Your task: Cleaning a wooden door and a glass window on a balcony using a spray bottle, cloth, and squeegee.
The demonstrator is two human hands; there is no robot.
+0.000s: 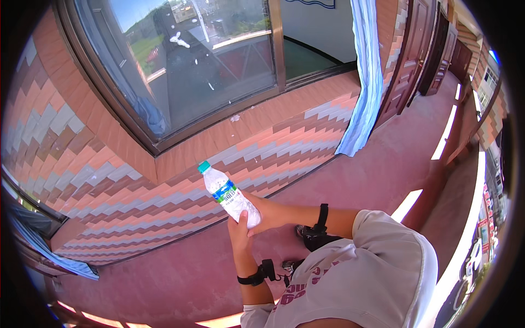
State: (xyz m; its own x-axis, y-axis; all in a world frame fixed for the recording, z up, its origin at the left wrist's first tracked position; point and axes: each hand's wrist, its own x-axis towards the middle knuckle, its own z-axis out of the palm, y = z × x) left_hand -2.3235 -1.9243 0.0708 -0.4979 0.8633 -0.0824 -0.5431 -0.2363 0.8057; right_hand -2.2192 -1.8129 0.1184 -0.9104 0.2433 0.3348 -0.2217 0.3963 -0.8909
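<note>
A clear plastic bottle (pixel 229 194) with a teal screw cap and a blue-and-green label bearing writing is tilted, its capped end pointing up and left in the head view. My left hand (pixel 240 229) grips it near its base, with the thumb laid across the side. From the other side my right hand (pixel 262 211) wraps around the lower half, its fingers mostly hidden behind the bottle. The cap is on, and droplets or bubbles show under the bottle's shoulder. Beyond the bottle rises a tiled wall (pixel 283 143) of pink, brown and grey.
A sliding window (pixel 229 74) spotted with white marks sits above a tiled ledge (pixel 242 123). One light-blue curtain (pixel 365 82) hangs outside the opening. Brown doors (pixel 410 53) line the walkway. The red floor (pixel 164 283) runs beneath me. Black straps (pixel 322 221) are on both my forearms.
</note>
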